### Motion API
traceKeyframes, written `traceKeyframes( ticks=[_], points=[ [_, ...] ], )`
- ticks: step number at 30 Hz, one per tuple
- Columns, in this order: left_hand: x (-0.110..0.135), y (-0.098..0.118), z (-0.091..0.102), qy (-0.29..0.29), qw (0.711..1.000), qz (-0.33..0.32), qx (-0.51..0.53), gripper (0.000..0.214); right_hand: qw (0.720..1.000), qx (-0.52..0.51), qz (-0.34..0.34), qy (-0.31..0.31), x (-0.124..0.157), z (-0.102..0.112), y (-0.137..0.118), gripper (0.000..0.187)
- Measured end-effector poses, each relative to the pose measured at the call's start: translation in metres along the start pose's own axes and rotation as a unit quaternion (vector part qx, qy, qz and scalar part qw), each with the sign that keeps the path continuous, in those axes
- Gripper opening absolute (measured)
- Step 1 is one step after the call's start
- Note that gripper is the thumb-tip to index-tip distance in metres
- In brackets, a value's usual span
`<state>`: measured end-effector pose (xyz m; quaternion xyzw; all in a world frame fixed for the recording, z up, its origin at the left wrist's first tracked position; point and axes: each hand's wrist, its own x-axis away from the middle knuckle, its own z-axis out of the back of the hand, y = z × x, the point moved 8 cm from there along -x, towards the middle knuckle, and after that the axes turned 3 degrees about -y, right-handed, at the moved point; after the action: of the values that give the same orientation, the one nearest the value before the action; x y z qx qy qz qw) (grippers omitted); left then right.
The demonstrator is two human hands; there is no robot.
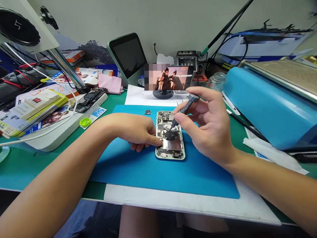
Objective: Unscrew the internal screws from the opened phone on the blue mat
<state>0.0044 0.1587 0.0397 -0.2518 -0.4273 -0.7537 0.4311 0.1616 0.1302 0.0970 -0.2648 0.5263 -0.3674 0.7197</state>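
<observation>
An opened smartphone (170, 145) lies on a blue work mat (138, 172), its circuit board and inner parts bare. My left hand (137, 130) is at the phone's left edge, one digit pressed on its lower left side and the other fingers curled. In my right hand (205, 122) a dark precision screwdriver (186, 107) is gripped between thumb and fingers, tilted down to the left. Its tip is over the dark round part in the phone's middle; whether it touches cannot be made out. A small loose component (148, 112) lies on the mat behind the phone.
Behind the mat, a propped phone (173, 78) plays a video beside a tablet-like screen (127, 54). Boxes (37, 105), a green cap (85, 122) and a metal post (66, 72) are at left. A blue machine (267, 102), glass jar (216, 81) and white paper (274, 154) are at right.
</observation>
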Motion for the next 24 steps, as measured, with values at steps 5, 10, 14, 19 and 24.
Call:
traceKeyframes(
  ticks=[5, 10, 14, 19, 24],
  points=[
    [0.001, 0.001, -0.001, -0.005, 1.0, -0.005, 0.003, 0.044, 0.985, 0.158, 0.063, 0.002, -0.024, 0.04, -0.018, 0.038],
    [0.003, 0.004, -0.001, 0.001, 1.0, -0.011, 0.005, 0.041, 0.937, 0.298, 0.112, -0.143, -0.025, 0.048, -0.003, 0.019],
    [0.003, 0.005, -0.001, -0.005, 1.0, -0.013, 0.017, 0.04, 0.912, 0.328, 0.126, -0.212, -0.017, 0.045, 0.017, 0.029],
    [0.002, 0.006, 0.0, 0.0, 1.0, -0.006, 0.019, 0.039, 0.899, 0.349, 0.112, -0.241, -0.015, 0.048, 0.032, 0.036],
    [0.002, 0.006, -0.002, -0.007, 0.999, -0.012, 0.029, 0.04, 0.9, 0.351, 0.075, -0.248, -0.015, 0.05, 0.043, 0.035]
  ],
)
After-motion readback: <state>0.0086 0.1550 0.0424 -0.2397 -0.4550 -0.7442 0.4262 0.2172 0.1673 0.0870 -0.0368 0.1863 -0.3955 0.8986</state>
